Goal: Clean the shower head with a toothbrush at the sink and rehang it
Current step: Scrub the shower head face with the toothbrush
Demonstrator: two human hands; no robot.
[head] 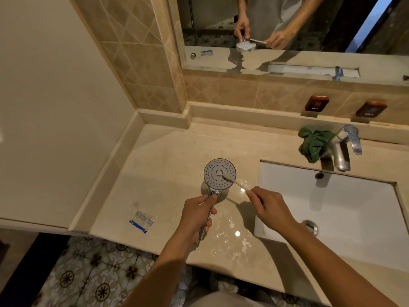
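My left hand (198,214) grips the chrome handle of a round grey shower head (215,177), held face up over the beige counter (168,156) to the left of the basin. A pale toothbrush (235,182) is pinched in my right hand (269,207), and its bristle end rests on the spray face just right of the centre ring. No hose is visible on the handle. The white sink basin (345,209) lies to the right of both hands.
A chrome tap (344,147) stands behind the basin, with a crumpled green cloth (315,144) beside it. A torn blue and clear wrapper (142,221) lies on the counter at the left. Water puddles (230,238) spread near the counter's front edge. A mirror (287,23) hangs above.
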